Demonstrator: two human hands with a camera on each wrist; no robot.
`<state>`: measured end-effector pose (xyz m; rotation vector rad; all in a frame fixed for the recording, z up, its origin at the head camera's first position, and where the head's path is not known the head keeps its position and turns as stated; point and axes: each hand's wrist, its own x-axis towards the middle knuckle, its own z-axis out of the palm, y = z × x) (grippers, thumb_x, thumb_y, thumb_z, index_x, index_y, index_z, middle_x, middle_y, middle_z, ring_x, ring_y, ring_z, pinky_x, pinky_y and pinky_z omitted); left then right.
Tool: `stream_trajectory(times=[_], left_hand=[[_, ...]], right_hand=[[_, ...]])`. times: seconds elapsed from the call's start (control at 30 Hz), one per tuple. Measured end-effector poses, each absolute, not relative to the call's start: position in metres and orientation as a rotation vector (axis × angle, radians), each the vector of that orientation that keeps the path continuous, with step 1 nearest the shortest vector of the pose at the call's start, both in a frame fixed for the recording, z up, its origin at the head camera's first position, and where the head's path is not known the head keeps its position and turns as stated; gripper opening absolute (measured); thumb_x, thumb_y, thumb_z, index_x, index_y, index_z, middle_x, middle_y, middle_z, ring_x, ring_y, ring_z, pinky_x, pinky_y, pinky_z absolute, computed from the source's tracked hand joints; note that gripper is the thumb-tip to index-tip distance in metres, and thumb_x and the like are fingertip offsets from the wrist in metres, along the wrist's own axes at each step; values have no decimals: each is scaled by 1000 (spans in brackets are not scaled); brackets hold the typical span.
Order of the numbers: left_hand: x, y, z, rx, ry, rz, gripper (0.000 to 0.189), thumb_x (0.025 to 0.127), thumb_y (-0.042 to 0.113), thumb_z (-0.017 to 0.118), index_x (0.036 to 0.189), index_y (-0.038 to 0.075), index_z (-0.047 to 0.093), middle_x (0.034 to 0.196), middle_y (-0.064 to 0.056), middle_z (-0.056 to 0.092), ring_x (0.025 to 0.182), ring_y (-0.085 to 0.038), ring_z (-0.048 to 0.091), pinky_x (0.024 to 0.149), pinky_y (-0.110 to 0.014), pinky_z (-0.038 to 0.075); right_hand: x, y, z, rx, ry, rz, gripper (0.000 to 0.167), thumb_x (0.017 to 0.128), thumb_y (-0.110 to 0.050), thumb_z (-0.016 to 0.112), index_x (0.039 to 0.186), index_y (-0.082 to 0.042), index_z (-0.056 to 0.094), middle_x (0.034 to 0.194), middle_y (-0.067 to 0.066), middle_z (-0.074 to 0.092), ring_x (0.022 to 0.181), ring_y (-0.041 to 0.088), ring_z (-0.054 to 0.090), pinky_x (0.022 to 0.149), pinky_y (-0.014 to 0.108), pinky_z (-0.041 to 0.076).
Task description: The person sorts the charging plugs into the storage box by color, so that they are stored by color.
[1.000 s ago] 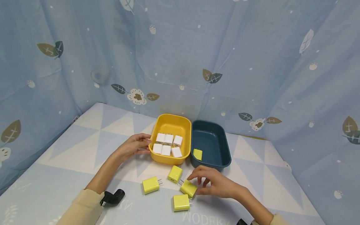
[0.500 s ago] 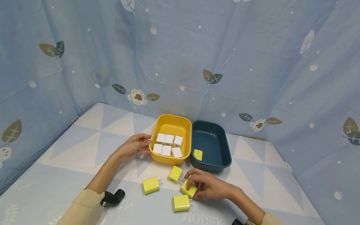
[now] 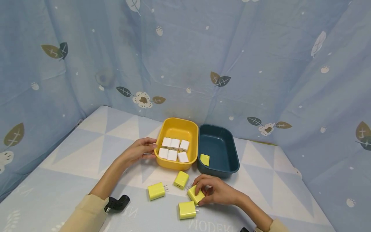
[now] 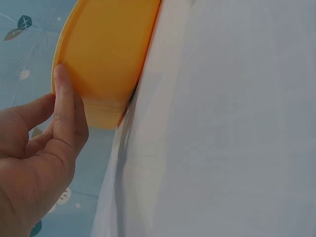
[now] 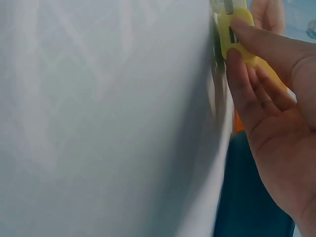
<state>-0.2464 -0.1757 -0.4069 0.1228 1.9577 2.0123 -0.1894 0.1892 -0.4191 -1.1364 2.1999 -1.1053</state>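
My right hand [image 3: 218, 191] pinches a yellow plug-in charger [image 3: 195, 195] between thumb and fingers, its prongs pointing away to the upper left. In the right wrist view, the thumb and a finger are on that charger's end face [image 5: 233, 37]. My left hand [image 3: 138, 151] touches the left side of a yellow bin [image 3: 176, 165], its fingers against the outer wall near the rim. Several white chargers [image 3: 175, 144] sit in two rows in this bin. A dark blue bin [image 3: 220, 174] beside it contains one yellow charger [image 3: 204, 159].
Three other yellow chargers lie on the patterned cloth: one below the yellow bin [image 3: 181, 179], one to the left [image 3: 156, 191], and one nearest me [image 3: 186, 210]. A blue patterned curtain [image 3: 188, 64] hangs behind the bins.
My right hand has closed its thumb and fingers onto the yellow charger, which has shifted slightly. The left hand stays at the yellow bin.
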Motion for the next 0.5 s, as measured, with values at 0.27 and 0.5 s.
stream_trajectory(times=[0.27,0.5], left_hand=[[-246,-175,-406,123,1962,2009,45,102,4,50,143,-11,37,116,-23,55,88,-18,61,83,-32,60],[-247,-174,-407,116,1958,2013,45,102,4,51,142,-11,37,116,-23,55,87,-18,61,82,-31,60]], right_hand=[[-186,194,-420,-1120,2241,-1182,28,77,-25,87,98,-22,69,118,-1,58,85,10,55,65,24,57],[-183,200,-419,-1098,2238,-1218,27,78,-26,86,98,-21,69,119,1,58,86,12,55,64,25,58]])
